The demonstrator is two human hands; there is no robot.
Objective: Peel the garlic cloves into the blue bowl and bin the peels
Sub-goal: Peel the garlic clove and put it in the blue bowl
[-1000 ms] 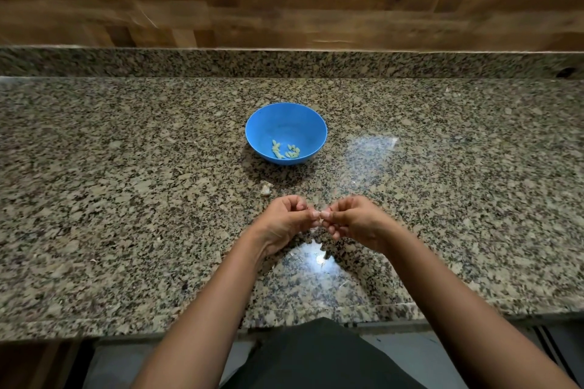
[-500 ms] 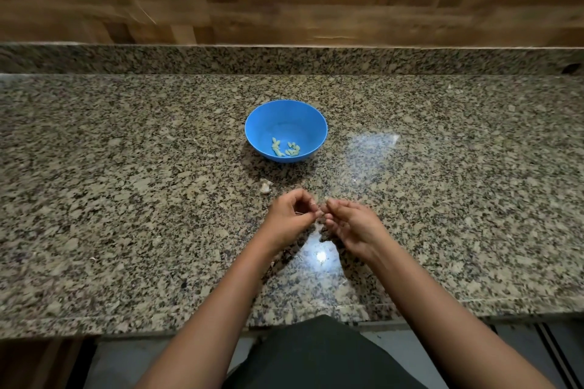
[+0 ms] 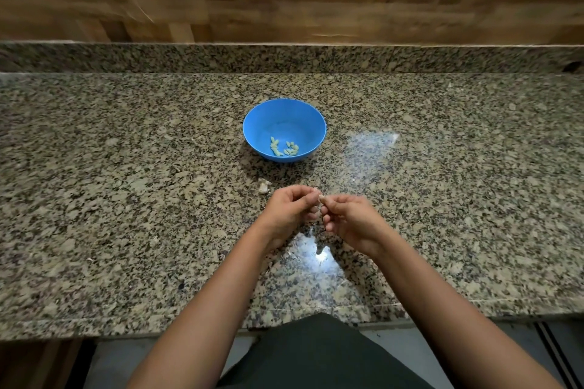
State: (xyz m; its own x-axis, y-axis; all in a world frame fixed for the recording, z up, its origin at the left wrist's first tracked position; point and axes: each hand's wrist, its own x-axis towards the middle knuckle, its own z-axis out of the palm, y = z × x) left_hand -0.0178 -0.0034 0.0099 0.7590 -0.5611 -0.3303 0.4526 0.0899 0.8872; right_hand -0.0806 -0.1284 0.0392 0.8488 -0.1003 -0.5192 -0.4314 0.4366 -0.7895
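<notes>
Head view: near the surface's front edge, left hand [image 3: 289, 211] and right hand [image 3: 351, 222] met, each grip pinching one garlic clove [image 3: 321, 198]. Mid-surface sat the blue bowl [image 3: 284, 118], peeled cloves [image 3: 283, 148] inside.

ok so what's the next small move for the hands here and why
Probably pull the skin away with the right hand while the left hand steadies the clove: both pinch that small pale piece above the counter, short of the blue bowl where peeled cloves already lie. Whether skin remains is too small to tell.
</notes>
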